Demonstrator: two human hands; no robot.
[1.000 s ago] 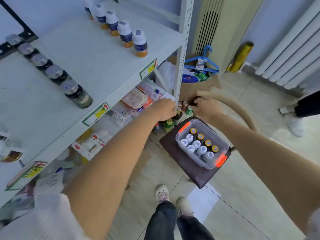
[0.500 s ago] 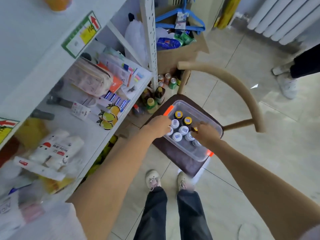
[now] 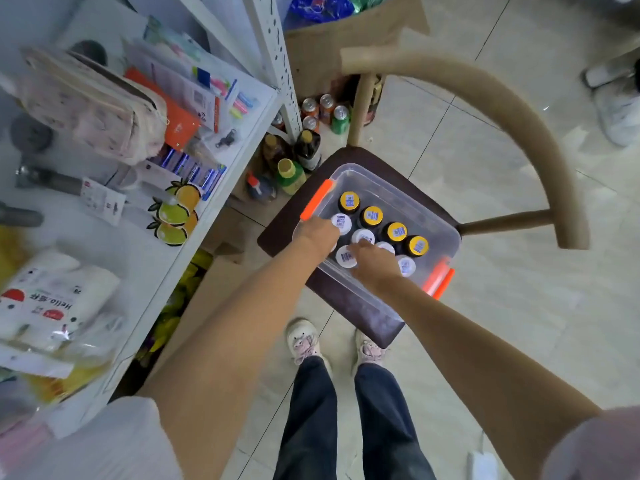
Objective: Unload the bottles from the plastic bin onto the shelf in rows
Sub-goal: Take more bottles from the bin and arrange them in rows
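A clear plastic bin (image 3: 401, 190) with orange latches sits on a dark brown chair seat (image 3: 356, 310). Inside stand several yellow-capped bottles (image 3: 372, 215) in a far row and several white-capped bottles (image 3: 342, 222) nearer me. My left hand (image 3: 318, 233) reaches down into the bin's near-left corner, fingers curled over a mostly hidden white-capped bottle. My right hand (image 3: 375, 263) lies over the white caps in the middle, fingertips touching one cap (image 3: 363, 235). Whether either hand has closed on a bottle is hidden. The white metal shelf (image 3: 214, 188) is at the left.
The lower shelf board holds packets, pouches and stationery. Drink cans (image 3: 325, 110) and bottles (image 3: 291, 171) stand on the floor by the shelf post. The chair's curved backrest (image 3: 502, 109) arcs behind the bin. A cardboard box (image 3: 329, 39) sits beyond; another person's shoe (image 3: 616, 112) is far right.
My view has tilted down from the upper shelf with its bottle rows to the bin. Both hands dropped from near the shelf post into the bin, onto the white-capped bottles.
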